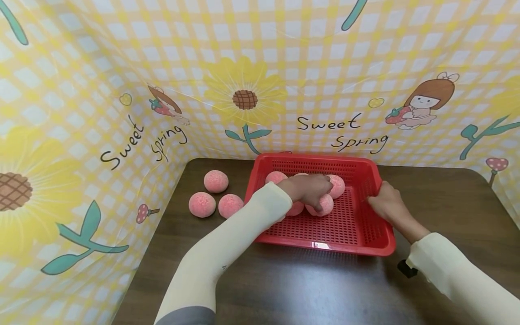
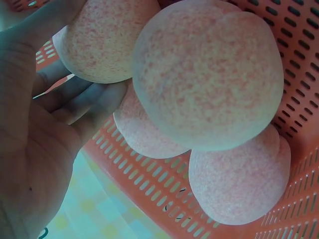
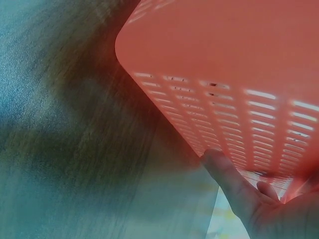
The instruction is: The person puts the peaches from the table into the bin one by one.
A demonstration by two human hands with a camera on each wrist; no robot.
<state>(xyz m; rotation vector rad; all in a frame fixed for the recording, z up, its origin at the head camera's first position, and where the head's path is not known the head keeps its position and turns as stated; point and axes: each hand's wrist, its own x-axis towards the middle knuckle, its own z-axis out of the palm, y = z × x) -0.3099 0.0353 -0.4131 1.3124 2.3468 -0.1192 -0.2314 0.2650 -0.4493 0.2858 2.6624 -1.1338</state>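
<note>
In the head view, my left hand (image 1: 312, 188) reaches down into the red plastic basket (image 1: 325, 246). Its thumb and fingers hold a peach (image 2: 107, 42), seen at the upper left of the left wrist view. Other pale pink peaches lie close by in the basket, among them a large one (image 2: 209, 74) nearest the camera and one lower down (image 2: 241, 181). My right hand (image 1: 387, 203) grips the basket's right side at the rim. In the right wrist view the thumb (image 3: 229, 181) shows along the slotted wall.
Three more peaches stand on the brown table left of the basket, one at the back (image 1: 216, 181), one in front (image 1: 201, 204) and one beside the basket wall (image 1: 230, 206). A yellow checked cloth (image 1: 284, 81) hangs behind the table (image 1: 284, 289) and along its left side.
</note>
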